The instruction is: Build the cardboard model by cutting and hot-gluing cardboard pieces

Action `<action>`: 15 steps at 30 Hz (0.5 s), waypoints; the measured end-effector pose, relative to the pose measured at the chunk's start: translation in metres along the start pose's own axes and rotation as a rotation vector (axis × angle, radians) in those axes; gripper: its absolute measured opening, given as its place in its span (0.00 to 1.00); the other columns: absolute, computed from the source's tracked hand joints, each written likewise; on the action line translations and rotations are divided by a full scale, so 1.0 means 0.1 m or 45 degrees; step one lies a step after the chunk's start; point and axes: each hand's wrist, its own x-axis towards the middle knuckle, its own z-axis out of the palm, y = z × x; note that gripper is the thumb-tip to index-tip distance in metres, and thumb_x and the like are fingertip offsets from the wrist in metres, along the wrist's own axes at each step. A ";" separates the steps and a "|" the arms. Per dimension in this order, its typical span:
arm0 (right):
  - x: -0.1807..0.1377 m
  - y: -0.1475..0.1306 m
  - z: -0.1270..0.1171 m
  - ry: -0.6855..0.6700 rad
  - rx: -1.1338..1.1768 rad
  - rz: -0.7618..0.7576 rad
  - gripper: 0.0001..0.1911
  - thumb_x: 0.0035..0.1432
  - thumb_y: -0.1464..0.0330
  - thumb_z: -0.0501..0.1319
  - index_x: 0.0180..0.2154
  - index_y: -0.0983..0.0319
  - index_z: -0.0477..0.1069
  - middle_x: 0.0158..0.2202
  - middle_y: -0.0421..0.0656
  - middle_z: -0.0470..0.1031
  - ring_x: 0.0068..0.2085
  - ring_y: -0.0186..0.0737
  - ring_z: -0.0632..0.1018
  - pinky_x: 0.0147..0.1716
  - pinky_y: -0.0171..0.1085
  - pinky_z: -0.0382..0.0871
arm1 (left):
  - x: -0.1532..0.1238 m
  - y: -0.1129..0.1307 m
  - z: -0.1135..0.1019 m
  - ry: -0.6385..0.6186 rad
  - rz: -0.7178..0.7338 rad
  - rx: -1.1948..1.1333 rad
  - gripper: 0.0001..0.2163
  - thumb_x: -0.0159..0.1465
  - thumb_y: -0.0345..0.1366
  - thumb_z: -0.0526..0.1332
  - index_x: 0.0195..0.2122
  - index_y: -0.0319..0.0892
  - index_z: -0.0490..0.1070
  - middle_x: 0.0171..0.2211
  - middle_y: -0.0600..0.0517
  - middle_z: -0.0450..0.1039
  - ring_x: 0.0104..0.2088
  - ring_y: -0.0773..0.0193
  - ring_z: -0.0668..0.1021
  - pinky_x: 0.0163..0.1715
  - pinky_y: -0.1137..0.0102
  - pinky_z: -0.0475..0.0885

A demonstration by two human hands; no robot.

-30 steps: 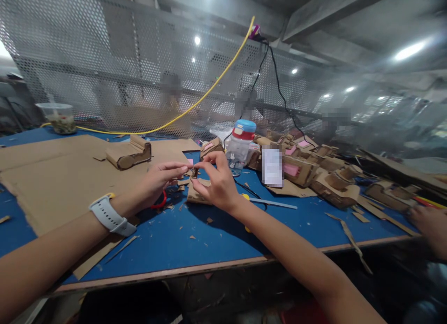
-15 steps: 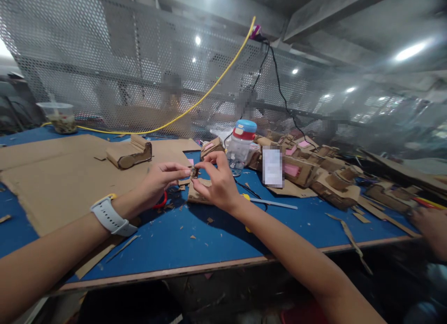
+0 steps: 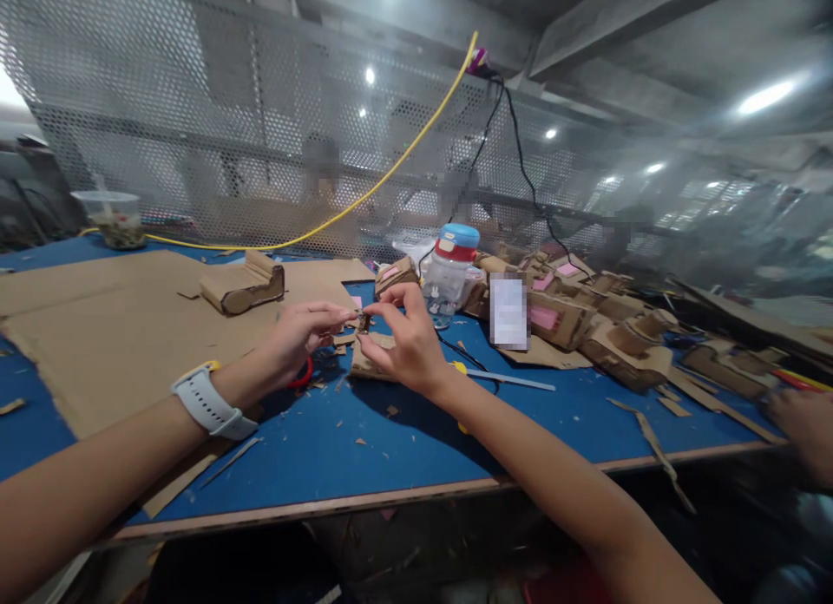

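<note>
My right hand [image 3: 409, 339] pinches a small brown piece [image 3: 363, 323], apparently cardboard, between thumb and fingers. My left hand [image 3: 296, 339], with a pale watch strap on the wrist, reaches to it from the left. Its fingers are stretched out, their tips at the piece's upper edge, and the thumb sits lower, apart from it. Below the right hand lies a flat cardboard block [image 3: 372, 361], partly hidden by that hand. A red-handled tool [image 3: 301, 375] shows beside the left hand, mostly covered.
A large cardboard sheet [image 3: 130, 326] bears a shaped cardboard piece [image 3: 242, 287]. Behind my hands stands a bottle [image 3: 450, 274], near a lit phone [image 3: 508, 313]. Cardboard parts [image 3: 625, 344] pile up at right, where another person's hand [image 3: 803, 426] shows. A yellow cutter [image 3: 462, 370] lies nearby.
My left thumb has drawn back and down from the small piece, while the left fingers have straightened over its top. The right hand keeps its pinch almost unmoved.
</note>
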 end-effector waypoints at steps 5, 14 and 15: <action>0.00 0.00 0.00 0.018 -0.001 -0.020 0.09 0.56 0.69 0.61 0.39 0.65 0.72 0.39 0.50 0.64 0.44 0.46 0.69 0.44 0.46 0.72 | -0.01 0.01 0.01 0.016 -0.032 -0.083 0.09 0.44 0.40 0.69 0.21 0.39 0.76 0.24 0.51 0.71 0.24 0.68 0.66 0.25 0.71 0.60; 0.00 -0.01 0.00 0.030 -0.014 -0.034 0.09 0.56 0.69 0.61 0.39 0.65 0.72 0.40 0.50 0.64 0.44 0.46 0.70 0.43 0.46 0.72 | -0.01 0.01 0.03 -0.025 -0.013 -0.019 0.14 0.45 0.45 0.72 0.20 0.39 0.74 0.20 0.53 0.68 0.23 0.69 0.66 0.22 0.73 0.61; 0.00 -0.01 0.00 0.014 -0.010 -0.016 0.08 0.56 0.69 0.61 0.39 0.65 0.72 0.40 0.50 0.64 0.44 0.46 0.69 0.44 0.46 0.72 | -0.01 -0.01 0.02 -0.050 -0.011 -0.015 0.15 0.44 0.45 0.73 0.24 0.39 0.76 0.23 0.52 0.71 0.24 0.69 0.67 0.24 0.73 0.62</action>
